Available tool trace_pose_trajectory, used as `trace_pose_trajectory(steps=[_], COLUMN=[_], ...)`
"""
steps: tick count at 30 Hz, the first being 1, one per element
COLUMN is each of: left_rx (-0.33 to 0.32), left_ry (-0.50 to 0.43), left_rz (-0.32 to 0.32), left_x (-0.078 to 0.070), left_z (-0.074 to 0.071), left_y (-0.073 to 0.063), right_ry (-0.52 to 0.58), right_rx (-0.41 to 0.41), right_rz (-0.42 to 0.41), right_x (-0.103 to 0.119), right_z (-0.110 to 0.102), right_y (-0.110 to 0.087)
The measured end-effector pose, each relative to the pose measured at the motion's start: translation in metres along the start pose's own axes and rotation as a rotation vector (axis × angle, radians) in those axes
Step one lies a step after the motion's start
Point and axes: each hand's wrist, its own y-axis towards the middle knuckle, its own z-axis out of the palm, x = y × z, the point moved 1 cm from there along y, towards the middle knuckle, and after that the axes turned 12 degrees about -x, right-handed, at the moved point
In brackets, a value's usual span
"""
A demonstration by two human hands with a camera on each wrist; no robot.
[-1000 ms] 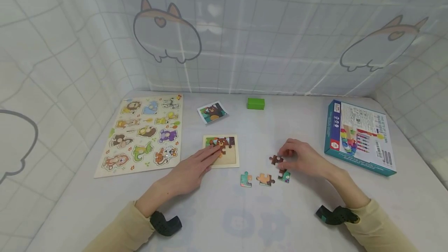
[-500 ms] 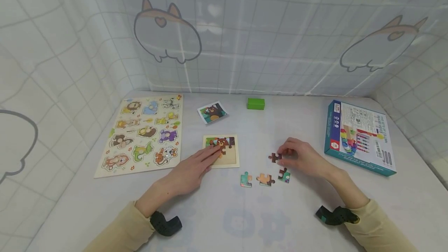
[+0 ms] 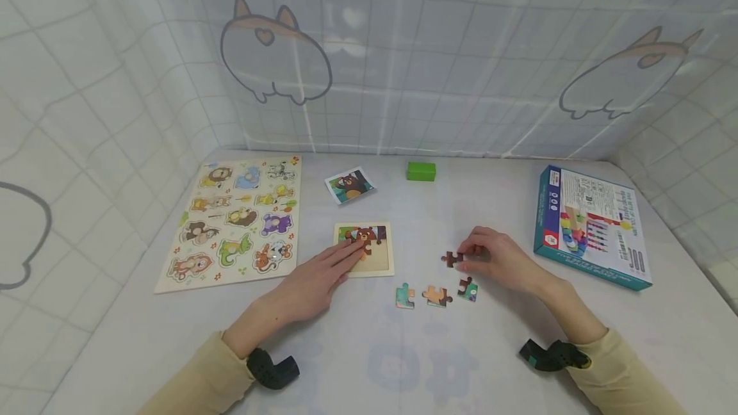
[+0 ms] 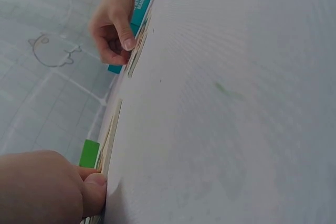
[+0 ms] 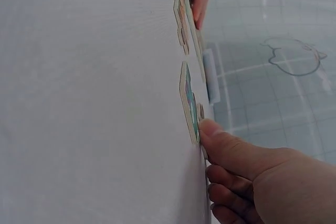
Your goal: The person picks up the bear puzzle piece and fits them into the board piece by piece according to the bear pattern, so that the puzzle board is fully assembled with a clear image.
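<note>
My left hand (image 3: 311,284) lies with its fingers stretched over the left part of a small wooden puzzle tray (image 3: 377,266), partly hiding the bear picture in it. In the left wrist view its thumb (image 4: 96,187) is at the tray's edge. To the right, my right hand (image 3: 498,261) pinches the right side of a dark brown jigsaw piece (image 3: 450,259) between thumb and fingers, low over the table. Just below it lie a green and brown piece (image 3: 469,289), a peach piece (image 3: 436,296) and a teal piece (image 3: 405,296).
A large animal peg board (image 3: 230,255) lies at the left. Behind the tray are a bear picture card (image 3: 350,186) and a green block (image 3: 421,171). A boxed toy (image 3: 594,226) lies at the right. Printed white curtains (image 3: 438,50) enclose the table.
The brown jigsaw piece has shifted slightly left with my right hand's fingertips, which have moved off the green and brown piece. My left hand has stayed on the tray.
</note>
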Motion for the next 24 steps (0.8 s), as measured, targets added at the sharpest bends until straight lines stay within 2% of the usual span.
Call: trace_pose_trajectory(steps=[7,11,15,19,24], left_rx=[0.003,0.012,-0.002,-0.016,0.023], left_ry=[0.002,0.013,0.031,0.029,-0.035], left_rz=[-0.004,-0.007,0.015,0.042,0.004], left_x=[-0.002,-0.003,-0.005,-0.006,-0.005], left_z=[-0.003,-0.003,-0.006,-0.006,-0.005], left_y=[0.002,0.005,0.010,0.012,0.013], right_ry=[0.021,0.045,0.045,0.031,0.024], right_rx=[0.006,-0.021,-0.037,-0.033,-0.008], right_rz=[0.001,-0.037,-0.076,-0.079,-0.045], right_x=[0.002,0.008,0.021,0.037,0.055], right_z=[0.000,0.000,0.005,0.013,0.027], right_y=[0.001,0.005,0.015,0.028,0.044])
